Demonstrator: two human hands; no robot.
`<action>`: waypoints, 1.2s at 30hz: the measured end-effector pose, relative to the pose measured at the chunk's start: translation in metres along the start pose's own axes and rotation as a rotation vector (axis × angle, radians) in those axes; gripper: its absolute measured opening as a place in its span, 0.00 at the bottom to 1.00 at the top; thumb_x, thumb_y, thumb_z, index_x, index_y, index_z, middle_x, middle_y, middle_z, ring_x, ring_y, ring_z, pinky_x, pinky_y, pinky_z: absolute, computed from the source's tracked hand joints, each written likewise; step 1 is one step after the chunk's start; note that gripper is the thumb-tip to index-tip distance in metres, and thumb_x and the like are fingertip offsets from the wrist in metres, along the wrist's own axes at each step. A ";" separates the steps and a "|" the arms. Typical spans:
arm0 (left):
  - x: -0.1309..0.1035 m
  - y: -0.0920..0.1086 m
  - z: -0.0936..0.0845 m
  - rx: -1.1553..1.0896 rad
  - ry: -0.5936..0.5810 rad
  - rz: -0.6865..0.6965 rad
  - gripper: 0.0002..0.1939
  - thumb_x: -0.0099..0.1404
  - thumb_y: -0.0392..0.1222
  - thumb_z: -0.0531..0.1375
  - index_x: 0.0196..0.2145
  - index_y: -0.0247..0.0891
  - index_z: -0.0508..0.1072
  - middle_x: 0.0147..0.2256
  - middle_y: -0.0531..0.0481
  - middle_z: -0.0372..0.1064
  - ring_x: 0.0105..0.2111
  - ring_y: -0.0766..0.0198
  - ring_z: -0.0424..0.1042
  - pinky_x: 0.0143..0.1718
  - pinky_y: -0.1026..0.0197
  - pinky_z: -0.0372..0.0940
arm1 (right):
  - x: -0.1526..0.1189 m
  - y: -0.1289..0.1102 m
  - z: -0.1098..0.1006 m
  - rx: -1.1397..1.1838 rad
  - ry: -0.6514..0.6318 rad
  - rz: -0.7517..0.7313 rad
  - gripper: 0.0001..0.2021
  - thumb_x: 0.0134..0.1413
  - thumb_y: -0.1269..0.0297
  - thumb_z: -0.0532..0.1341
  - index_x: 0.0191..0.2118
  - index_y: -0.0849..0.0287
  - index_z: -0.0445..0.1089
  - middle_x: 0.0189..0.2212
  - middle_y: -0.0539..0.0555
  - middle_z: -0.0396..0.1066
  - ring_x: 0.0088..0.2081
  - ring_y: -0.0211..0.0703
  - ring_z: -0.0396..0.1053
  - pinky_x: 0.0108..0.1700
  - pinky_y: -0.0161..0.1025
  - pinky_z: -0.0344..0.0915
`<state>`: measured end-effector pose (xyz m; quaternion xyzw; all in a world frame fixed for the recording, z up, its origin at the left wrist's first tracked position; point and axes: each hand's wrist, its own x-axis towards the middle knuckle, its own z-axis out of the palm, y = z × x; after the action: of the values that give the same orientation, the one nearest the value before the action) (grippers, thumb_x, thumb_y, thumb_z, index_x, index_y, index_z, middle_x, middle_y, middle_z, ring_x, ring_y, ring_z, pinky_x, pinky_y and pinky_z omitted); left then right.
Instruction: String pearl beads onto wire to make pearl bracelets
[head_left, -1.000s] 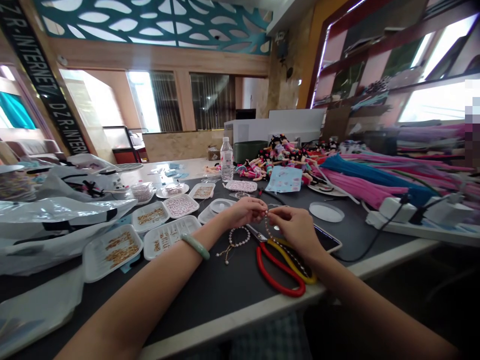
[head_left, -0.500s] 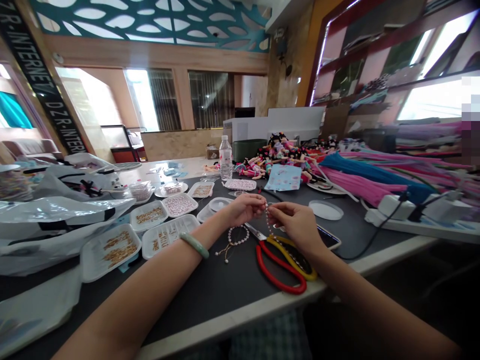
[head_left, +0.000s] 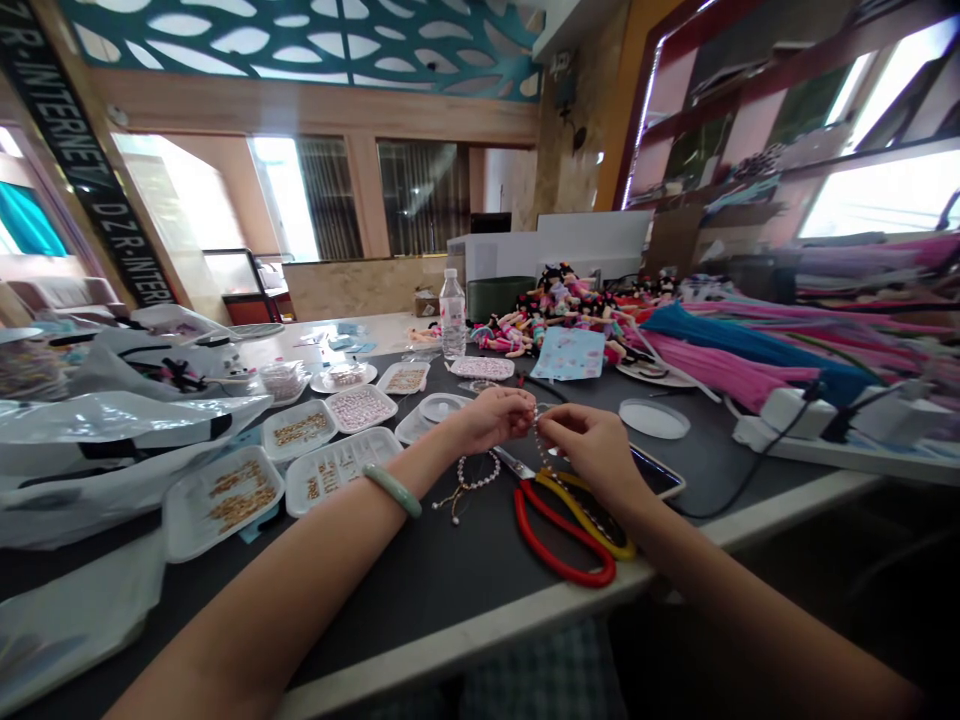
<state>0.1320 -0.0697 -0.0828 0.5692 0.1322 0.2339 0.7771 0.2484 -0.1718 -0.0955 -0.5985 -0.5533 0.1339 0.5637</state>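
My left hand (head_left: 501,416) and my right hand (head_left: 585,438) meet above the dark table mat, fingertips pinched close together. A string of small pearl-like beads (head_left: 545,459) hangs down between them, its upper end caught in the fingers of both hands. The exact grip at the top is too small to make out. Below lie large scissors (head_left: 564,530) with one red and one yellow handle, the blades pointing up and left. A finished-looking beaded bracelet (head_left: 478,472) with thin cord ends rests left of the blades. A phone (head_left: 654,472) lies partly behind my right wrist.
White trays (head_left: 223,503) of gold findings and pink beads (head_left: 361,409) stand at left beside plastic bags (head_left: 127,455). A water bottle (head_left: 452,315), a heap of small dolls (head_left: 562,305) and a light-blue printed sheet (head_left: 568,354) are behind. Pink and blue bundles (head_left: 720,350) and a power strip (head_left: 795,425) fill the right.
Both hands stay nearly in place, still pinching the beaded string. The fingers shift slightly and the hanging strand swings a little to the right.
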 end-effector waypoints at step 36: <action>0.001 0.003 -0.001 0.016 0.006 -0.036 0.06 0.48 0.35 0.61 0.24 0.32 0.66 0.20 0.54 0.62 0.19 0.74 0.59 0.22 0.69 0.54 | 0.002 0.006 0.001 -0.034 0.052 0.022 0.10 0.44 0.62 0.58 0.23 0.61 0.73 0.17 0.52 0.70 0.21 0.39 0.66 0.25 0.34 0.61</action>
<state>0.1317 -0.0681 -0.0802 0.5722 0.1466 0.2206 0.7761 0.2513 -0.1681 -0.0995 -0.6174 -0.5340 0.1152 0.5660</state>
